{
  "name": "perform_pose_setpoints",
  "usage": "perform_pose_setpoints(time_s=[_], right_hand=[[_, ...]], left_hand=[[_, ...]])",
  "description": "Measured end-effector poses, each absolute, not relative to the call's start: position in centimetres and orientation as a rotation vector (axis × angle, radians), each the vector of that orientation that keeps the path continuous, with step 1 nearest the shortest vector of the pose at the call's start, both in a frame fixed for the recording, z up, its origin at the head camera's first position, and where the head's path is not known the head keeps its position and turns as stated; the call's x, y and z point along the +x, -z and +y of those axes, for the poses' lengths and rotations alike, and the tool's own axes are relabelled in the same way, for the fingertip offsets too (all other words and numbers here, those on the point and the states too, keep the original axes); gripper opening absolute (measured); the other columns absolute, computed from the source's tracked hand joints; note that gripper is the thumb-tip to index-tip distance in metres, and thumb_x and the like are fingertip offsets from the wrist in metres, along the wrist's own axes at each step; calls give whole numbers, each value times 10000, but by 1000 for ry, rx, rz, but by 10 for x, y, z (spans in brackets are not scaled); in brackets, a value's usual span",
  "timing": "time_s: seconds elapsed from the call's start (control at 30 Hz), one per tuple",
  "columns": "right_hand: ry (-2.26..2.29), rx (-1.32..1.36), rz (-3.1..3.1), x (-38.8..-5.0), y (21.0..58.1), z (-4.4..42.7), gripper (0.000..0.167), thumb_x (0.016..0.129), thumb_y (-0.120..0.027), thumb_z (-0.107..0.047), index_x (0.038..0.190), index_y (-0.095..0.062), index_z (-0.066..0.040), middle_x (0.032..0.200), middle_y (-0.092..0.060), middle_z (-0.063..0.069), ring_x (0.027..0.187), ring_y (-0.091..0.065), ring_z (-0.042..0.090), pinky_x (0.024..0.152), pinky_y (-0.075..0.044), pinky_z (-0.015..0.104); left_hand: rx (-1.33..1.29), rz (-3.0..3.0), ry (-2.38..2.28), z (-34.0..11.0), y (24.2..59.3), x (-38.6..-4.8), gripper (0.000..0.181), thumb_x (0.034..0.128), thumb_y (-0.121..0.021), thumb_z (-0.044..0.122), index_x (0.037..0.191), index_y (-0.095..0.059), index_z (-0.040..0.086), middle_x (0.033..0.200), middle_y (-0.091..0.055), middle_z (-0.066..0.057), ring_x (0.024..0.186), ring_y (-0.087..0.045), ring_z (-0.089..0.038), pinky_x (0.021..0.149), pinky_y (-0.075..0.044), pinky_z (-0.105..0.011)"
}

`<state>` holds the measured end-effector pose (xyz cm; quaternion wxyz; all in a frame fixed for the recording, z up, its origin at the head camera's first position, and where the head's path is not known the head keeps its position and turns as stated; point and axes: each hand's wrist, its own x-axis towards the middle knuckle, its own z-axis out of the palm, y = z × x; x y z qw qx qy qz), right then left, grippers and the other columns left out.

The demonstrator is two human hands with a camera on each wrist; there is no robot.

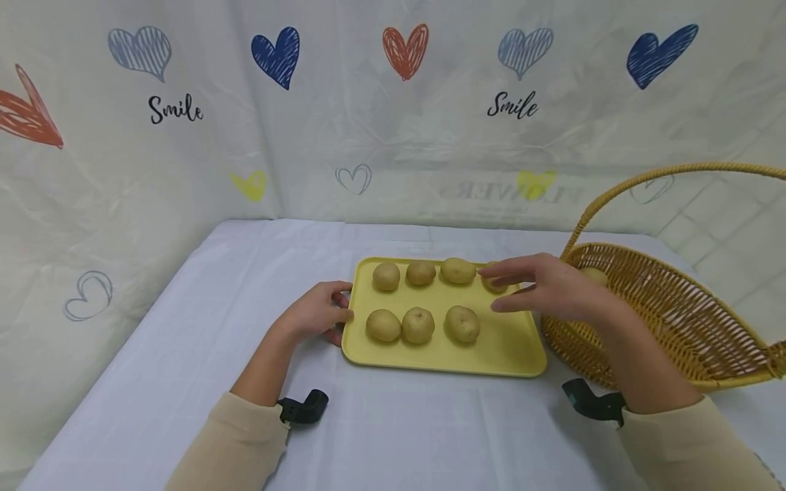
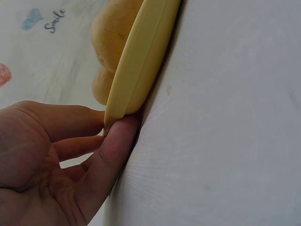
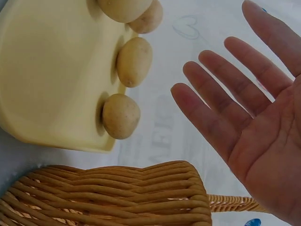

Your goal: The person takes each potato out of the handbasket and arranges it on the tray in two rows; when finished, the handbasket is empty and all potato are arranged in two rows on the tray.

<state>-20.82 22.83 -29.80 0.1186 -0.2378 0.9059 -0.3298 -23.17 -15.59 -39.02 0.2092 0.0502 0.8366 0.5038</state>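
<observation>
A yellow tray point(image 1: 503, 351) lies on the table with several potatoes in two rows. At its left edge my left hand point(image 1: 316, 310) pinches the rim, thumb on one side and fingers on the other, as the left wrist view shows at the tray's corner point(image 2: 136, 80). My right hand point(image 1: 555, 290) hovers above the tray's right side, its fingers extended and holding nothing. Beneath its fingertips sits the potato at the right end of the back row point(image 3: 121, 116), partly hidden in the head view. The front row ends on the right with another potato point(image 1: 462, 324).
To the right of the tray stands a wicker basket point(image 1: 669, 293) with a tall arched handle point(image 1: 632, 179). A potato point(image 1: 594, 276) shows inside it, partly behind my right hand. A white cloth point(image 1: 399, 429) covers the table, and a printed curtain point(image 1: 344, 123) hangs behind.
</observation>
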Motion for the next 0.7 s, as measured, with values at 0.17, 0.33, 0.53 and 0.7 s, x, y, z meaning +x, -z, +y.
perform_pose_setpoints(time_s=[0.17, 0.33, 0.53, 0.7], right_hand=[[950, -693, 2663, -208, 294, 231, 568, 920, -793, -312, 1428, -624, -122, 1321, -703, 122, 1257, -648, 353, 937, -615, 366], [886, -677, 2720, -207, 288, 234, 549, 917, -787, -379, 1419, -635, -217, 1315, -710, 31, 1256, -646, 299, 947, -574, 392], [819, -651, 2779, -207, 281, 235, 528, 914, -781, -420, 1399, -656, -253, 1330, -706, 32, 1259, -641, 289, 969, -568, 463], [766, -608, 2817, -207, 272, 238, 515, 914, -773, -448, 1391, -664, -285, 1375, -681, 29, 1294, -614, 294, 991, -558, 511]], left_hand=[[127, 2327, -1399, -155, 389, -232, 643, 963, -610, 16, 1568, -391, 33, 1164, -506, -139, 782, -646, -204, 617, -654, -351], [122, 2327, -1396, -155, 388, -231, 650, 965, -616, 17, 1573, -386, 36, 1164, -509, -140, 784, -651, -207, 616, -655, -351], [129, 2325, -1396, -155, 389, -232, 644, 970, -611, 17, 1573, -382, 32, 1170, -508, -141, 778, -659, -206, 613, -653, -350], [138, 2318, -1413, -156, 389, -231, 640, 966, -606, 10, 1567, -385, 21, 1157, -502, -139, 766, -655, -205, 605, -652, -355]])
